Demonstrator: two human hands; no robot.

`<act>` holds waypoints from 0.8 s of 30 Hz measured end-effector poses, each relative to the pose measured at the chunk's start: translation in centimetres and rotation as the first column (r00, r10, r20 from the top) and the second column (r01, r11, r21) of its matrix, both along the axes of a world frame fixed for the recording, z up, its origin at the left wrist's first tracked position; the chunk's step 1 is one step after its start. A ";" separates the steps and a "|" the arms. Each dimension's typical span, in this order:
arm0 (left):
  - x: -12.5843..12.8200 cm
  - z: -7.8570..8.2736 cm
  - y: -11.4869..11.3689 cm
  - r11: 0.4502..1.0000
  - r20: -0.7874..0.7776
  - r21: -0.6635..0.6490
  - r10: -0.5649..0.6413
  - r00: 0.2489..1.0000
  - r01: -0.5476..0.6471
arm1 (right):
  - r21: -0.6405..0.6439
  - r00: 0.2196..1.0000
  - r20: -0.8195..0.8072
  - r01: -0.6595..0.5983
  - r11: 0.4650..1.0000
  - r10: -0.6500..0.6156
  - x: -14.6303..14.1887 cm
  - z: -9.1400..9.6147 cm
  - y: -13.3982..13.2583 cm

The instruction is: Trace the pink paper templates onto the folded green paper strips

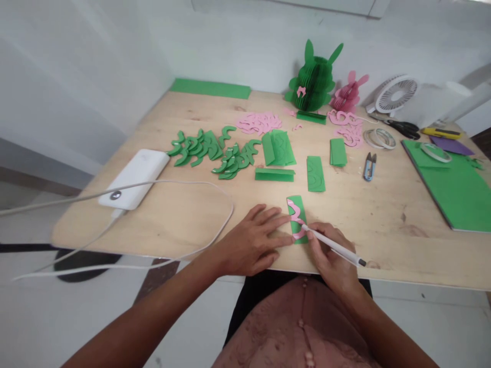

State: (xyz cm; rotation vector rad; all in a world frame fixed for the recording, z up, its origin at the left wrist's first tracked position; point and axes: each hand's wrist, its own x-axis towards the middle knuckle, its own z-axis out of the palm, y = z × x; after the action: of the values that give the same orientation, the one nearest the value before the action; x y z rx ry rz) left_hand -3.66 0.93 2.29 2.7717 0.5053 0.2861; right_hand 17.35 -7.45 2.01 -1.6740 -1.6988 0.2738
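Note:
My right hand [335,255] is closed around a white pen [337,247], its tip at a wavy pink paper cutout [293,208]. That cutout lies on a small green paper rectangle [298,201] near the table's front edge. With fingers spread flat, my left hand [255,240] rests beside it, fingertips touching the cutout and the paper's left side. Just beyond lies another green piece [315,175] with curved outlines drawn on it. A folded green strip [274,175] and several green sheets with outlines [279,148] are farther back.
Green curved cutouts [197,145] and pink ones [259,123] lie in piles. A white power bank [134,179] with cables sits left. Thread snips [370,167], black scissors [402,127], tape rolls [383,138], a green paper rabbit [315,84] and a fan [397,94] stand or lie rightward.

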 end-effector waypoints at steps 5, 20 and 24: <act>0.0 0.0 0.0 1.000 -0.001 0.002 -0.002 1.000 0.002 | -0.008 1.000 0.006 0.000 1.000 0.000 0.0 0.0 -0.1; 0.0 0.0 -0.1 1.000 0.015 0.007 0.004 1.000 -0.004 | -0.011 0.999 0.051 0.018 1.000 -0.017 -0.1 0.3 -0.5; 0.0 0.1 0.0 1.000 0.012 0.005 0.003 1.000 -0.003 | -0.002 0.998 0.067 0.014 1.000 -0.014 0.0 0.3 -0.5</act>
State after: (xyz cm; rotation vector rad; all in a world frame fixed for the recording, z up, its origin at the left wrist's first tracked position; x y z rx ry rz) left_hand -3.66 0.89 2.37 2.7732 0.5064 0.3047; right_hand 17.31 -8.00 2.27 -1.7140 -1.7360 0.2156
